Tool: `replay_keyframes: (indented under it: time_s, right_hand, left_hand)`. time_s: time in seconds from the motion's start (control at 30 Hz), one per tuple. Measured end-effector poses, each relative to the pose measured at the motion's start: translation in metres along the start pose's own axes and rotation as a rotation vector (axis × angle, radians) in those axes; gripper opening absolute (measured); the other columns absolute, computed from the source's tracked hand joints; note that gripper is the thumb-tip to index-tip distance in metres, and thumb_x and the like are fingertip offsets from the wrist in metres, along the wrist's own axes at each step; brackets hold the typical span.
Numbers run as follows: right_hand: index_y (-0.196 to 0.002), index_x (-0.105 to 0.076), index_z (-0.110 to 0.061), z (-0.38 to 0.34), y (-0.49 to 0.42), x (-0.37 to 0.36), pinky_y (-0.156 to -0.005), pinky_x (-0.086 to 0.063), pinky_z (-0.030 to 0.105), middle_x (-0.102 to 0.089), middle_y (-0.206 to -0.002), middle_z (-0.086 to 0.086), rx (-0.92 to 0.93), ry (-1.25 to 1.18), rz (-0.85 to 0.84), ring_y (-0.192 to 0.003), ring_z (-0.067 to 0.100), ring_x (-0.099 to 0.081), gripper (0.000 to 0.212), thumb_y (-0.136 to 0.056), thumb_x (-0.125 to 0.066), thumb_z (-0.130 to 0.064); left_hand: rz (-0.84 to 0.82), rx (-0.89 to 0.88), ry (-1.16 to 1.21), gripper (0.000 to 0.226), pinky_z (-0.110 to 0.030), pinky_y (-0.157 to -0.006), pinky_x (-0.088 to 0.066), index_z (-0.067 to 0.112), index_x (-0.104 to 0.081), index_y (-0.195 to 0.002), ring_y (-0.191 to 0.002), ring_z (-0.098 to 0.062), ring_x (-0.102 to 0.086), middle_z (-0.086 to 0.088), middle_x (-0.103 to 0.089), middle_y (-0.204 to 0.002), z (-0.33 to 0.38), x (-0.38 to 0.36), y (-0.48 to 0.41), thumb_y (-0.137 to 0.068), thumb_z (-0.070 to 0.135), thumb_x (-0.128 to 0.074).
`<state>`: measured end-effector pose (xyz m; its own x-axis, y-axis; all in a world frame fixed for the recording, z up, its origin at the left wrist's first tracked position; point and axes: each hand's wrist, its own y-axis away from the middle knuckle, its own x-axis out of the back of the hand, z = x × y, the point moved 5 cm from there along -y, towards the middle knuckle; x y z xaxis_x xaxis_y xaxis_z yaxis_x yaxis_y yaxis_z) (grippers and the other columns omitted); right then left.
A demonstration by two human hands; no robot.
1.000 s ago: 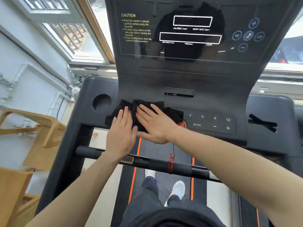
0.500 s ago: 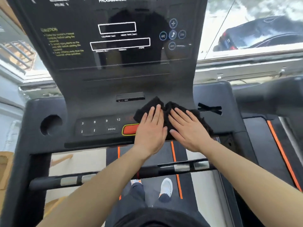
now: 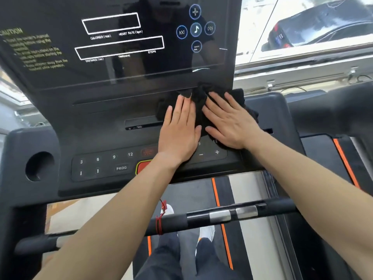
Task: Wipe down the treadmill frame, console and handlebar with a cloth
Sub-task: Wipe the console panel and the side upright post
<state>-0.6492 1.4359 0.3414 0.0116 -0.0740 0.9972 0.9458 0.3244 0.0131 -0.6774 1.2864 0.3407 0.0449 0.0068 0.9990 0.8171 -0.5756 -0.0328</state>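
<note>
Black cloth (image 3: 203,98) mostly hidden | left hand (image 3: 178,134), right hand (image 3: 232,124) flat, fingers spread | console (image 3: 101,118) buttons partly covered

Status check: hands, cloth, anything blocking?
Left hand and right hand flat, pressing black cloth on console below screen's right corner. Red safety cord hangs at handlebar; nothing blocking.

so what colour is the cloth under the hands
Black, clearest in the head view: the cloth lies bunched against the dark grey console.
</note>
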Motion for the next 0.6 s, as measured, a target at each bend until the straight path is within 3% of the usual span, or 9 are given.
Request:
replay_keyframes:
  time_s: [0.13,0.3,0.6]
  right_hand:
    - [-0.156,-0.028,-0.01,-0.027,0.032,-0.01,-0.125,-0.001,0.045,-0.023,-0.165,0.009,-0.12,-0.203,-0.064,-0.154,0.023,-0.005,0.066,-0.102,-0.025,-0.049]
    - [-0.157,-0.027,-0.013,-0.06,0.087,-0.012,-0.124,-0.005,0.043,-0.022,-0.165,0.005,-0.172,-0.291,-0.106,-0.154,0.02,-0.007,0.068,-0.101,-0.019,-0.05]
    - [-0.159,-0.018,-0.011,-0.028,0.054,-0.01,-0.124,0.001,0.041,-0.011,-0.168,0.007,-0.248,-0.309,-0.103,-0.154,0.02,0.004,0.069,-0.103,-0.016,-0.052]
  left_hand:
    - [-0.112,-0.021,0.097,0.068,-0.047,-0.123,-0.013,0.004,-0.008,-0.158,-0.154,-0.027,0.004,-0.011,0.008,-0.167,0.014,-0.003,0.022,-0.102,0.038,-0.03]
    - [-0.233,-0.092,0.137,0.067,-0.043,-0.123,-0.01,0.005,-0.01,-0.159,-0.154,-0.025,-0.002,-0.011,0.002,-0.167,0.032,-0.001,0.071,-0.103,0.038,-0.029]
    - [-0.205,-0.155,0.053,0.065,-0.042,-0.124,-0.006,0.007,0.0,-0.158,-0.153,-0.022,0.01,-0.009,0.017,-0.165,0.029,0.005,0.02,-0.106,0.04,-0.021]
